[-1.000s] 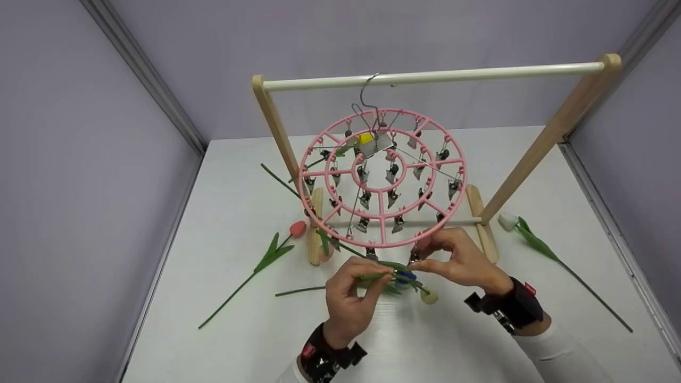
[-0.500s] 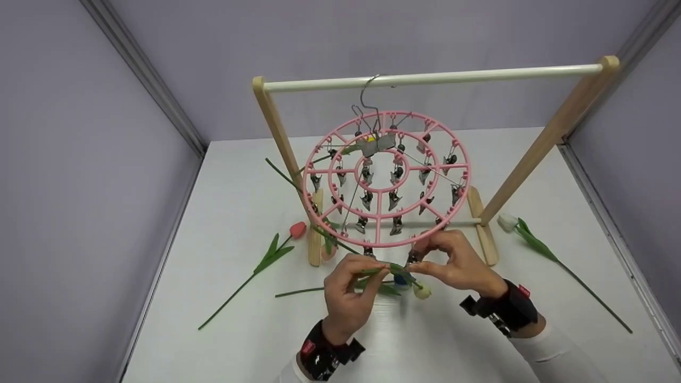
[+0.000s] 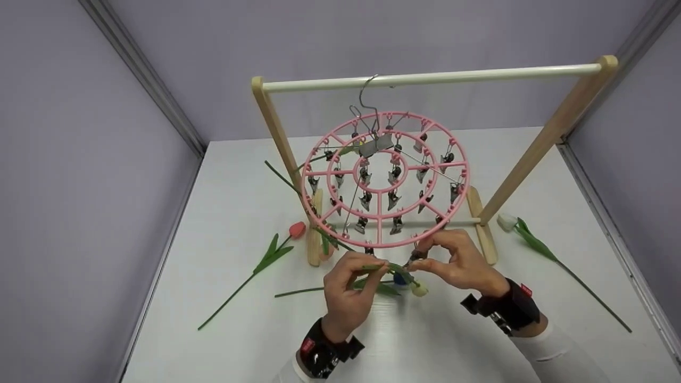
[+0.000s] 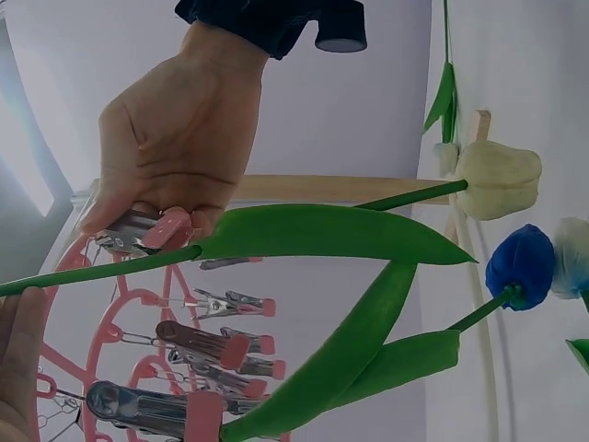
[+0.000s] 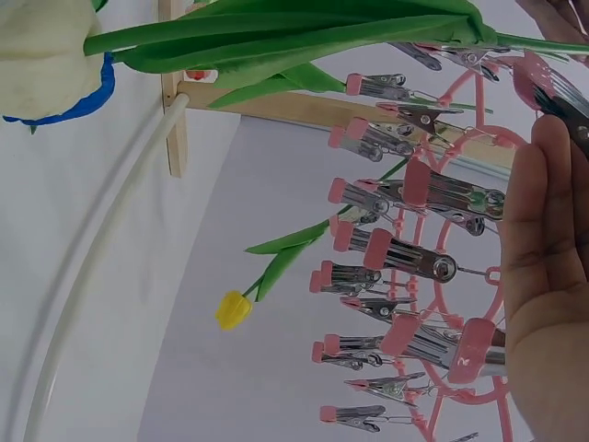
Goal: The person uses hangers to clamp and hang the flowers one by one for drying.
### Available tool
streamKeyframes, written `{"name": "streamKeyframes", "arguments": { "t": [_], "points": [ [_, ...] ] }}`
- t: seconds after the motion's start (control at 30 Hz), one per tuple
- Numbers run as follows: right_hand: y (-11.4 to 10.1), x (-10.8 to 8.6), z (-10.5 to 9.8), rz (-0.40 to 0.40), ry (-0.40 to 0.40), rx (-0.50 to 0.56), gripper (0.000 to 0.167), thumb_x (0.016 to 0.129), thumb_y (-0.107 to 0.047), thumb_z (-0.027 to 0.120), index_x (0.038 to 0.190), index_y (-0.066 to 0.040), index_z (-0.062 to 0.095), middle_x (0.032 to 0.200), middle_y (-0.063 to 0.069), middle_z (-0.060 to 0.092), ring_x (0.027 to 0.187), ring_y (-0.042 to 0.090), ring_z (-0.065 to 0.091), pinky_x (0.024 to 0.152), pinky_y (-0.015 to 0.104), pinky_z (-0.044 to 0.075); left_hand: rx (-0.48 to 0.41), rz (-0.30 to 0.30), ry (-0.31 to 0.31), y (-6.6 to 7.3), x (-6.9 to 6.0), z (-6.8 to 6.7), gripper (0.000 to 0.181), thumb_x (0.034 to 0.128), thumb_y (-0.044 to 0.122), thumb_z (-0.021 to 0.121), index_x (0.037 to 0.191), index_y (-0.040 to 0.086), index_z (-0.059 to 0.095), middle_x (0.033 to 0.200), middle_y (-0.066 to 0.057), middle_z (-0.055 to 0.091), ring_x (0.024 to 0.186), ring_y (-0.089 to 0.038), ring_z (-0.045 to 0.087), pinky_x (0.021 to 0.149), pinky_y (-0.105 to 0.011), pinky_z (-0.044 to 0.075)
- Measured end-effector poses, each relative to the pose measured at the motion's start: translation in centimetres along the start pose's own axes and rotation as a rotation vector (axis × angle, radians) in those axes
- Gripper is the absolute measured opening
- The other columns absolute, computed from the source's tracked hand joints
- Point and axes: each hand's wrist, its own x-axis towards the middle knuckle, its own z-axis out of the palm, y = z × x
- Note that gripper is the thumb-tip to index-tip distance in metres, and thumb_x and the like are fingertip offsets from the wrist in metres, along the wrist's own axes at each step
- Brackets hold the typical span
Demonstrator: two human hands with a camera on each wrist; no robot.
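Note:
My left hand [image 3: 348, 292] pinches the green stem of a cream tulip [image 3: 419, 289] near its leaf. The bloom points down to the right. My right hand [image 3: 460, 260] holds a metal clip [image 3: 416, 257] at the front rim of the pink round clip hanger [image 3: 379, 246]. In the left wrist view the clip's pink tips [image 4: 167, 227] are beside the stem where the leaf begins; whether they grip it is unclear. A blue tulip [image 3: 400, 280] shows below the cream one, partly hidden. A peach tulip [image 3: 326, 252] is upside down under the hanger's left rim.
The hanger hooks onto the white bar of a wooden rack [image 3: 532, 159]. Several other clips dangle from it. A yellow tulip [image 5: 233, 310] is behind the hanger. A red tulip [image 3: 297, 230] lies left on the white table [image 3: 239, 186], a white tulip [image 3: 508, 221] right.
The cream tulip's bloom has shifted slightly left and up. The clip in my right hand has tilted towards the stem. The hanger has swung a little to the right.

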Motion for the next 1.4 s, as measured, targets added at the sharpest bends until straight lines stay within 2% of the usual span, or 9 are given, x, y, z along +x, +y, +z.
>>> {"name": "streamKeyframes", "arguments": {
  "t": [0.37, 0.67, 0.87, 1.1, 1.2, 1.4],
  "points": [
    [-0.3, 0.2, -0.2, -0.03, -0.029, -0.052, 0.028, 0.079, 0.009, 0.086, 0.096, -0.011, 0.075, 0.085, 0.006, 0.077, 0.08, 0.014, 0.071, 0.077, 0.021, 0.056, 0.023, 0.035, 0.015, 0.1, 0.5, 0.7, 0.019, 0.0881, -0.016, 0.074, 0.103, -0.006, 0.068, 0.092, -0.021, 0.068, 0.084, -0.027, 0.073, 0.076, -0.027, 0.066],
    [-0.9, 0.3, -0.4, -0.08, -0.04, -0.103, 0.028, 0.079, 0.007, 0.086, 0.099, -0.009, 0.075, 0.085, 0.007, 0.078, 0.078, 0.016, 0.072, 0.075, 0.021, 0.056, 0.099, 0.086, -0.008, 0.3, 0.9, 1.4, 0.013, 0.0943, -0.005, 0.074, 0.106, -0.003, 0.07, 0.093, -0.017, 0.069, 0.082, -0.023, 0.072, 0.074, -0.022, 0.064],
    [-0.9, 0.4, -0.4, -0.108, -0.036, -0.122, 0.029, 0.077, 0.008, 0.086, 0.099, -0.008, 0.075, 0.084, 0.007, 0.077, 0.077, 0.017, 0.073, 0.08, 0.017, 0.057, 0.126, 0.086, -0.031, 0.4, 1.3, 1.7, 0.019, 0.09, -0.009, 0.077, 0.106, -0.001, 0.07, 0.092, -0.015, 0.069, 0.079, -0.02, 0.071, 0.072, -0.02, 0.062],
    [-1.0, 0.1, -0.7, -0.075, -0.051, -0.129, 0.029, 0.078, 0.005, 0.088, 0.098, -0.01, 0.073, 0.086, 0.004, 0.075, 0.078, 0.015, 0.072, 0.079, 0.019, 0.058, 0.141, 0.083, -0.023, 0.4, 1.5, 1.9, 0.025, 0.0827, -0.013, 0.081, 0.101, -0.001, 0.07, 0.09, -0.015, 0.072, 0.075, -0.019, 0.071, 0.068, -0.018, 0.061],
    [-0.8, -0.2, -0.7, -0.074, -0.042, -0.129, 0.031, 0.079, 0.007, 0.087, 0.1, -0.009, 0.072, 0.089, 0.006, 0.074, 0.079, 0.014, 0.071, 0.077, 0.02, 0.058, 0.137, 0.083, -0.03, 0.3, 1.4, 2.0, 0.026, 0.0817, -0.013, 0.082, 0.103, -0.001, 0.071, 0.092, -0.016, 0.073, 0.077, -0.02, 0.073, 0.07, -0.019, 0.062],
    [-0.8, -0.5, -0.9, -0.021, -0.02, -0.095, 0.032, 0.079, 0.008, 0.086, 0.101, -0.01, 0.072, 0.093, 0.006, 0.074, 0.082, 0.012, 0.071, 0.078, 0.018, 0.059, 0.125, 0.066, -0.027, 0.4, 1.4, 1.8, 0.03, 0.0813, -0.013, 0.082, 0.107, -0.004, 0.072, 0.096, -0.018, 0.074, 0.083, -0.023, 0.075, 0.076, -0.022, 0.065]
  ]
}}
